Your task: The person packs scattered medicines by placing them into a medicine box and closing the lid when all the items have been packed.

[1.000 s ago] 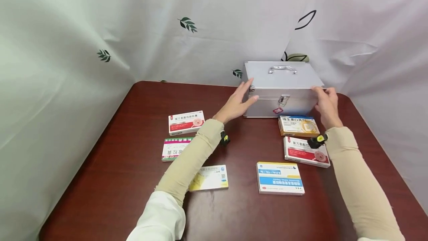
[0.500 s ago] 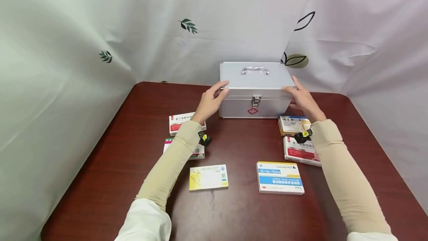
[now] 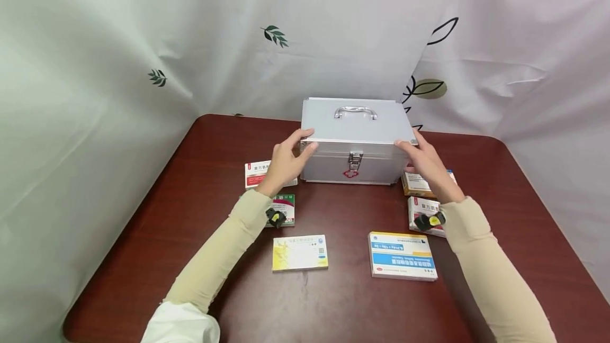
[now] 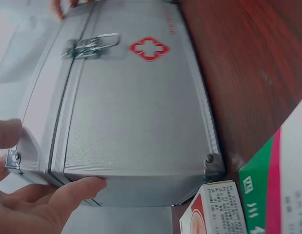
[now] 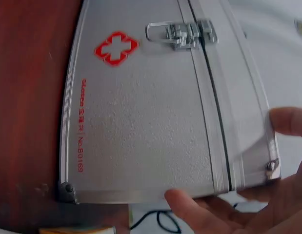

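Between both hands is a silver first-aid case (image 3: 329, 167), its lid down, with a top handle (image 3: 356, 112), a front latch (image 3: 355, 161) and a red cross mark (image 4: 149, 48). My left hand (image 3: 282, 165) grips the case's left end, fingers spread over the lid's corner and the side. At the opposite end my right hand (image 3: 431, 169) holds the right corner; in the right wrist view a fingertip (image 5: 290, 121) lies on the lid's edge. Behind the case ends, parts of the fingers are hidden.
Left of centre lie a red-and-white medicine box (image 3: 256, 174), a green-and-magenta one (image 3: 287, 207) and a yellow-and-white one (image 3: 300, 253). To the right are an orange box (image 3: 413, 185), another red-and-white box (image 3: 418, 213) and a blue-and-white one (image 3: 403, 256). A white curtain (image 3: 343, 41) hangs behind the table.
The case has moved left along the table's back, then closer to me, with both hands travelling along. My right hand has shifted inward from the far right. The medicine boxes stay where they were.
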Demonstrator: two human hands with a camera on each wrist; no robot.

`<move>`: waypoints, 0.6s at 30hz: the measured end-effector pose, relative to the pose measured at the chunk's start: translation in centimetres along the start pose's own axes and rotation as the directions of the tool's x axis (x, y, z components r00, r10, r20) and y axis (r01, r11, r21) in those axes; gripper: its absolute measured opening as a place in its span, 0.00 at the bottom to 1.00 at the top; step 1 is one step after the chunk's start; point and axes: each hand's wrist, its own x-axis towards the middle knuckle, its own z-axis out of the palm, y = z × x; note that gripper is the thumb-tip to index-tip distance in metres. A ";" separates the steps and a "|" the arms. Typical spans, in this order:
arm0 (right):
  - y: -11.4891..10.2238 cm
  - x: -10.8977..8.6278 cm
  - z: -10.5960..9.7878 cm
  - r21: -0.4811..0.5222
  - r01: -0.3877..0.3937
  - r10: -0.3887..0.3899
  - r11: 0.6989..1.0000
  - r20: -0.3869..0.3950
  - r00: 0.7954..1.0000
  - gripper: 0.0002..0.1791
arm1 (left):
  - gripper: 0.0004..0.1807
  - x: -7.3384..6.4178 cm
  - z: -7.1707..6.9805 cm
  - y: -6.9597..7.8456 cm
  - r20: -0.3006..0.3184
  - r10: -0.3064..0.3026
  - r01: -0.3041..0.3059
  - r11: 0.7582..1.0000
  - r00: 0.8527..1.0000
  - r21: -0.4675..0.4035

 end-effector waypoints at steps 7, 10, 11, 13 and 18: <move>0.8 -4.0 1.5 -0.140 0.060 -0.071 0.988 -0.070 0.995 0.41 | 0.25 -2.6 -1.5 0.5 0.054 -0.019 0.024 0.995 0.998 -0.097; 1.0 -5.2 1.7 -0.197 0.096 -0.115 0.976 -0.085 0.990 0.39 | 0.24 -3.3 -2.1 1.9 0.063 -0.027 0.036 0.987 0.998 -0.159; 1.0 -5.5 1.7 -0.208 0.114 -0.135 0.971 -0.087 0.987 0.38 | 0.24 -3.5 -2.3 2.5 0.061 -0.031 0.041 0.985 0.998 -0.170; 1.0 -6.0 1.8 -0.227 0.147 -0.171 0.963 -0.090 0.981 0.37 | 0.23 -3.9 -2.7 3.6 0.060 -0.047 0.056 0.984 0.997 -0.172; 1.1 -7.3 2.0 -0.309 0.138 -0.181 0.941 -0.114 0.977 0.37 | 0.25 -4.8 -3.3 5.0 0.063 -0.061 0.069 0.988 0.996 -0.139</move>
